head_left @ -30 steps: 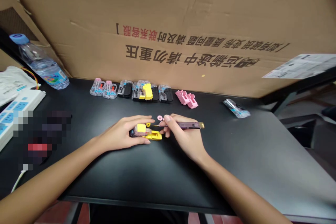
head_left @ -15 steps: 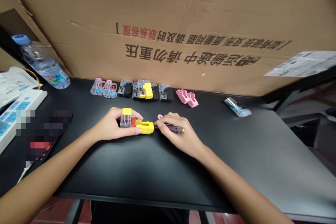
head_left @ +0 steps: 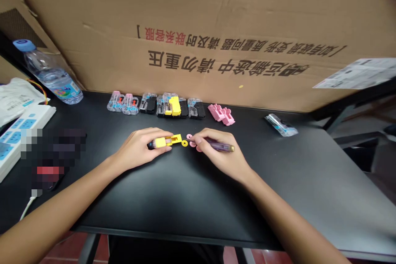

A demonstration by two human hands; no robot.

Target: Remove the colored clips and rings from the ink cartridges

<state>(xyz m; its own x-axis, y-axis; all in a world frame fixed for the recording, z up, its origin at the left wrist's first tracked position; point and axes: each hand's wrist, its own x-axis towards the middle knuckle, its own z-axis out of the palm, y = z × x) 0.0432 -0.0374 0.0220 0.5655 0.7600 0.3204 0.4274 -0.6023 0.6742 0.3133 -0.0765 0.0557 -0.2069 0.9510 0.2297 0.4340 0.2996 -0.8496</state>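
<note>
Yellow-and-clear plastic toy assembly [head_left: 164, 142] is sitting in the left hand [head_left: 139, 148], whose curled fingers are gripping it; it is probably light and stiff but slick, so its long sides look safest to hold. Right of the assembly, a small yellow ring [head_left: 185, 143] and a pink ring [head_left: 189, 136] are lying close, and the right hand [head_left: 219, 147] is gripping a slim purple tool [head_left: 220, 145].

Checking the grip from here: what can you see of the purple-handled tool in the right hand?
It is a slim, screwdriver-like tool with a translucent dark purple handle and a gold-coloured end. It lies nearly level, gold end outward, gripped by the right hand. The fingers hide its tip, close to a pink ring.
</note>
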